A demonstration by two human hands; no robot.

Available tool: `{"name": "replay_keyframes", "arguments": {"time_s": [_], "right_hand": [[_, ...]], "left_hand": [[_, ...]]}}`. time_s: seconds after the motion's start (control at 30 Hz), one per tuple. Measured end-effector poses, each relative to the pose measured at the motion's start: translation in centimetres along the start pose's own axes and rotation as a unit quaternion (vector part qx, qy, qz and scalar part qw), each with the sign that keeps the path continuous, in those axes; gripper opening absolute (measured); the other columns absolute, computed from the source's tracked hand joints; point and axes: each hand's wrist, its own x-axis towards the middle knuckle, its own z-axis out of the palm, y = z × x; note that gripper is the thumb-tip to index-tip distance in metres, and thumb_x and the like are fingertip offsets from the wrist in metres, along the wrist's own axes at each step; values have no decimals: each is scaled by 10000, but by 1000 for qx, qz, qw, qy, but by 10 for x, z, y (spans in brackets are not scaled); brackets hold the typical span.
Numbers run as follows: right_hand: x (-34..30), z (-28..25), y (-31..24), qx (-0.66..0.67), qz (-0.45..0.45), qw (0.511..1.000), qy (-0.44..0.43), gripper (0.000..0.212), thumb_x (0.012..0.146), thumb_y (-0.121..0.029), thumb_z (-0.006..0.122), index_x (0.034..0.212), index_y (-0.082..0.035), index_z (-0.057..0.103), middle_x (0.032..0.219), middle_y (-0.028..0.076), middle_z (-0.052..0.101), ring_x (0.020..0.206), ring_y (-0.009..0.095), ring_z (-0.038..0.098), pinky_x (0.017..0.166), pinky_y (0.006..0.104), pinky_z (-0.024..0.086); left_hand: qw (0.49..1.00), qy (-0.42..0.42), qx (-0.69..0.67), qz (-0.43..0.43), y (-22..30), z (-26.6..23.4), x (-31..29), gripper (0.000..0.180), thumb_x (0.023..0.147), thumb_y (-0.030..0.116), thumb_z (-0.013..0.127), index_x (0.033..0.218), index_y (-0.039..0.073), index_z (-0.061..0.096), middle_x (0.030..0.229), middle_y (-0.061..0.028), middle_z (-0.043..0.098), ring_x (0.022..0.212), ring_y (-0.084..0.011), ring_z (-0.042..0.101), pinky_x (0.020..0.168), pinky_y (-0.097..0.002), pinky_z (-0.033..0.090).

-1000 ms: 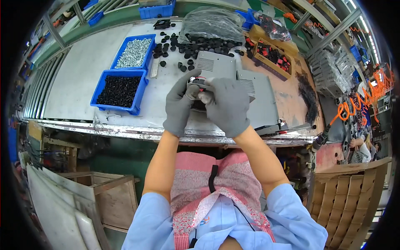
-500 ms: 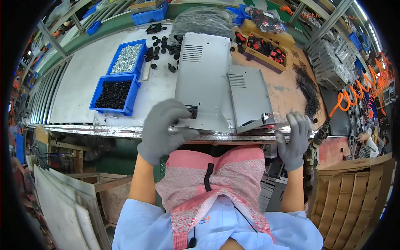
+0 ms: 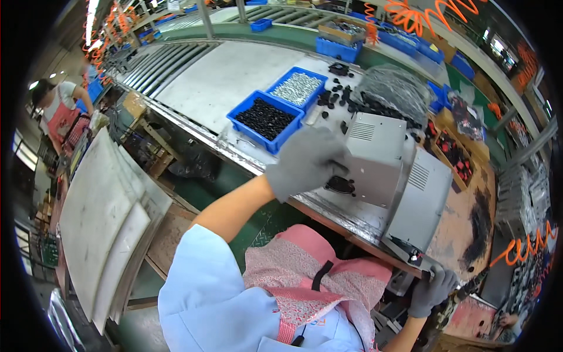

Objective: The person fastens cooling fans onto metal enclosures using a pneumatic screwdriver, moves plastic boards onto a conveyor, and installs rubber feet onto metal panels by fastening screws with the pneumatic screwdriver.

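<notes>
My left hand [image 3: 308,161], in a grey glove, has its fingers bent together at the near left edge of a grey metal panel [image 3: 375,132] with vent slots. Whatever lies in those fingers is hidden. A black round part [image 3: 340,185] sits just beneath them, at the panel's lower corner. To the right a second slotted grey panel [image 3: 419,196] leans over the table's front edge, with a small black and red part [image 3: 414,257] at its near end. Beside that end my gloved right hand [image 3: 433,290] is curled closed, its grip not clear.
Blue bins hold black screws [image 3: 264,119] and silver pieces [image 3: 297,88]. Black caps and a clear plastic bag [image 3: 393,88] lie behind the panels. A box of red and black parts [image 3: 454,155] stands right. White sheets [image 3: 97,211] lean at left; a co-worker [image 3: 61,114] stands beyond.
The view has swung left, so the table now slants. My right hand's fingers, apart before, are now curled. My left hand stays near the first panel.
</notes>
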Motion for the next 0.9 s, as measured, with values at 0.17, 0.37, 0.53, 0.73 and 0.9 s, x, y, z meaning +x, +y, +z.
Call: {"name": "replay_keyframes", "arguments": {"time_s": [0.17, 0.37, 0.53, 0.73, 0.9], "right_hand": [[4, -1, 10, 31, -49, 998, 4, 202, 630, -13, 593, 805, -64, 507, 735, 115, 446, 746, 319, 464, 716, 427, 369], [11, -3, 14, 17, -101, 995, 5, 184, 684, -9, 573, 838, -66, 492, 731, 124, 441, 722, 337, 473, 679, 440, 403], [29, -20, -5, -14, -178, 984, 23, 175, 693, -35, 529, 859, -55, 479, 772, 111, 480, 772, 315, 517, 730, 444, 415], [50, -18, -28, 30, -156, 987, 14, 203, 695, -19, 556, 883, -75, 504, 827, 99, 523, 791, 292, 527, 728, 444, 413], [92, 5, -74, 58, -190, 980, 22, 212, 685, 8, 540, 881, -73, 530, 823, 87, 537, 797, 283, 538, 757, 424, 413]], "left_hand": [[951, 121, -48, -279, -2, -97, -6, 310, 638, -17, 742, 914, 1, 601, 814, -6, 620, 745, -67, 559, 653, -235, 468], [937, 240, 182, -179, -92, -144, -12, 243, 647, 152, 747, 834, 58, 623, 735, -82, 618, 680, -212, 611, 624, -313, 490], [862, 27, 501, -68, -200, -171, -26, 101, 649, 135, 656, 740, 144, 613, 788, -27, 628, 813, -245, 583, 723, -373, 439], [840, 144, 515, -97, -226, -176, -23, 324, 702, 144, 673, 1021, 164, 621, 1014, -67, 614, 994, -258, 559, 879, -363, 440], [990, 122, 9, 67, -78, -87, 21, 391, 766, 169, 680, 1130, 79, 568, 1091, -105, 600, 1032, -290, 561, 879, -356, 464]]}}
